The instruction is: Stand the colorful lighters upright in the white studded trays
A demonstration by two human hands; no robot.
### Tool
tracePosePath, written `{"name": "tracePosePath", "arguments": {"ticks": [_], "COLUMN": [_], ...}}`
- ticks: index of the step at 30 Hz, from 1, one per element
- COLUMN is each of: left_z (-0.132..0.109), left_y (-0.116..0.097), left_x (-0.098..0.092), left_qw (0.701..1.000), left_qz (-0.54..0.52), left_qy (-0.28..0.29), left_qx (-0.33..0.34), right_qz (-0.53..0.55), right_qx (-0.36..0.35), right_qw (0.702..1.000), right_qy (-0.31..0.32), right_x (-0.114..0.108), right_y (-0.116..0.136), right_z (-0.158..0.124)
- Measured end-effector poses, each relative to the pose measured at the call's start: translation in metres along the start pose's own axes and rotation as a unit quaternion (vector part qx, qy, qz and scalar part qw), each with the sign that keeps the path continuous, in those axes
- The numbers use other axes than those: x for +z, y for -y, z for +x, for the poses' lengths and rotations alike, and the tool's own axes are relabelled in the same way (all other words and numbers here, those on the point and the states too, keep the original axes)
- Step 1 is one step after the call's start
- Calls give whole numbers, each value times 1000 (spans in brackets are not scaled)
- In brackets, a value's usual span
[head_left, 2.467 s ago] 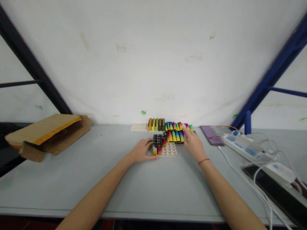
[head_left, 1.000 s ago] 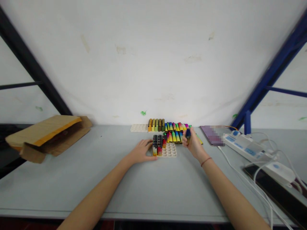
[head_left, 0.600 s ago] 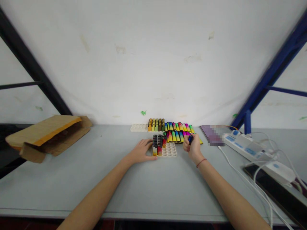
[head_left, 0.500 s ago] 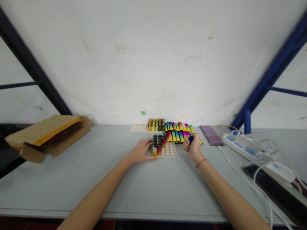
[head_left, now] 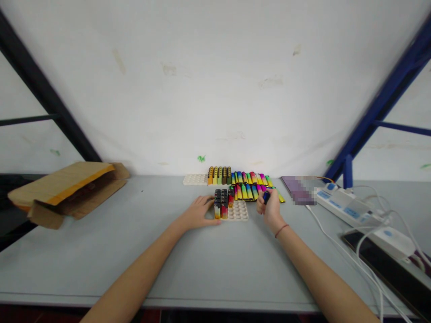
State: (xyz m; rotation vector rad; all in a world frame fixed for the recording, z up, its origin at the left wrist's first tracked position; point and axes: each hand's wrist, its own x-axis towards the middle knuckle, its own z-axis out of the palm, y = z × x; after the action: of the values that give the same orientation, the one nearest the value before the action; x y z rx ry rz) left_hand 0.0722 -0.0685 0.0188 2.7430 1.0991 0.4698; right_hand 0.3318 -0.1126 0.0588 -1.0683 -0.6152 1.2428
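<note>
My left hand (head_left: pixel 198 212) curves round the left end of a white tray (head_left: pixel 239 211) with round holes, its thumb along the front edge and its fingers at the back left. Several lighters (head_left: pixel 221 204) with black tops stand upright in the tray's left part, some with clear-yellow or red lower bodies. Right of the tray, my right hand (head_left: pixel 270 208) is raised and closed round a dark blue lighter (head_left: pixel 266 197); most of it is hidden by the fingers. Behind that hand, bright multicoloured lighters (head_left: pixel 248 192) lie side by side in two rows.
At the wall, yellow, green and brown lighters (head_left: pixel 219 176) stand together beside another white holed tray (head_left: pixel 194 179). An open cardboard box (head_left: pixel 74 188) lies at left. On the right are a purple flat item (head_left: pixel 298 190), a power strip (head_left: pixel 357 213) with white cables, and a black phone-like slab (head_left: pixel 387 264).
My right hand has shifted very slightly left with the dark blue lighter. My left hand and the tray stay in place.
</note>
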Motion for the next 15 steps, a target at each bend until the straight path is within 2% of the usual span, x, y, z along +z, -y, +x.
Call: {"name": "tracePosePath", "arguments": {"ticks": [3,10,15], "left_z": [0,0,0], "left_y": [1,1,2], "left_x": [0,0,1], "left_qw": [1000,1000,1000], "left_qz": [1,9,8], "left_qy": [-1,9,5], "left_qx": [4,-3,1], "right_qz": [22,49,50], "right_qx": [-23,-28,-8], "right_qw": [999,998,999], "right_qy": [-13,-12,20], "right_x": [0,3,0], "right_y": [2,3,3], "right_z": [-1,-4,-1]}}
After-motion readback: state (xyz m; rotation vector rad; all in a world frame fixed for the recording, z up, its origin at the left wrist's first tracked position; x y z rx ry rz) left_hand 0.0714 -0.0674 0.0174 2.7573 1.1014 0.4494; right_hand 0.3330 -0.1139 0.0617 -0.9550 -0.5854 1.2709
